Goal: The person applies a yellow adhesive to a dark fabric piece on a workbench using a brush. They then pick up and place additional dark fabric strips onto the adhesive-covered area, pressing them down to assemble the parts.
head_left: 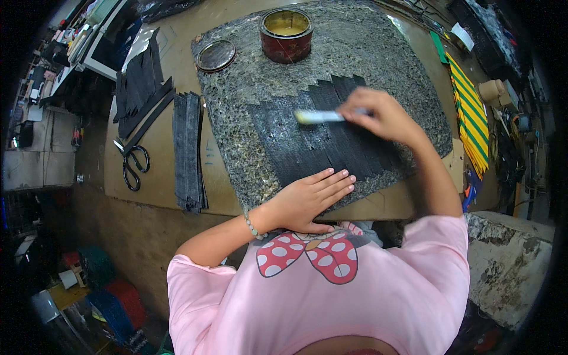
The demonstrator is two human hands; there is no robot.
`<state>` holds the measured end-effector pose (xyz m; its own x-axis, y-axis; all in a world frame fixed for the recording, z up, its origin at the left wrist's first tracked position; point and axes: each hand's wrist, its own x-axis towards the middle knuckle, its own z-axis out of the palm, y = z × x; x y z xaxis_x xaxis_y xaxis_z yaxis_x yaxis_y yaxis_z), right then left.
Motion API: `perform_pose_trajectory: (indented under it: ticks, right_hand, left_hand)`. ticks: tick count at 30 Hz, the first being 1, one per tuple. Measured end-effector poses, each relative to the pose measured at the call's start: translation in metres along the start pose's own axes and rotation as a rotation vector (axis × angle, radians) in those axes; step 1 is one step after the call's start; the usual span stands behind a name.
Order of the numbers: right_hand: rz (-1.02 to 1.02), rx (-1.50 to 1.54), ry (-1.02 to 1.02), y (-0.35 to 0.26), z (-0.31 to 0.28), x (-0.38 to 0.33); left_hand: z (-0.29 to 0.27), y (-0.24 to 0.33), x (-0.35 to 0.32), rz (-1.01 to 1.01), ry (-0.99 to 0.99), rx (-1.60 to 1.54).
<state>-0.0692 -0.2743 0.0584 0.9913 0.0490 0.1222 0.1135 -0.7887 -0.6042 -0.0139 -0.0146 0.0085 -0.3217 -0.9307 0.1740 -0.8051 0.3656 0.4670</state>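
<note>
Your right hand [384, 115] gripped the brush [319, 116] over the fanned black strips [319, 136] at frame centre; your left hand [307, 198] lay flat, fingers extended, empty. Strip stacks [188, 151] at left remained uncoated.

Scissors [133, 165] flat on bench [160, 189], left side, black handles toward near edge. Stack of dark strips [188, 151] just right of scissors, running front to back. Loose pile of black strips [139, 83] farther back on left. Round lid [216, 55] lying flat on speckled board's far left corner, apart from tin. Yellow-and-green striped sheets [470, 115] at right edge. Tape roll [490, 90] beyond them. Red and blue baskets [115, 302] on floor, lower left.
</note>
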Motion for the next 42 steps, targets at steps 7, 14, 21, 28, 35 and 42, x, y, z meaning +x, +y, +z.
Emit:
perform_pose_trajectory:
  ticks: [7, 14, 21, 28, 35, 42]
  right_hand:
    - [0.072, -0.171, -0.067, -0.001, 0.01, 0.004]
    - [-0.256, -0.628, 0.657, 0.006, -0.002, 0.092]
    - [0.143, -0.964, 0.36, -0.015, -0.063, 0.153]
    - [0.277, -0.91, -0.093, -0.016, -0.032, 0.214]
    - [0.44, 0.077, 0.044, 0.034, -0.094, 0.156]
    - [0.344, 1.032, -0.153, 0.028, -0.02, 0.083]
  left_hand:
    - [-0.001, 0.001, 0.0, 0.001, -0.018, 0.02]
    - [-0.003, 0.003, 0.001, -0.006, -0.049, 0.023]
    - [-0.003, 0.004, 0.001, 0.0, -0.018, 0.021]
    - [-0.003, 0.004, -0.001, 0.006, -0.001, 0.038]
    - [-0.004, 0.005, 0.0, 0.014, 0.005, 0.007]
    - [-0.016, 0.014, 0.007, -0.014, 0.026, -0.029]
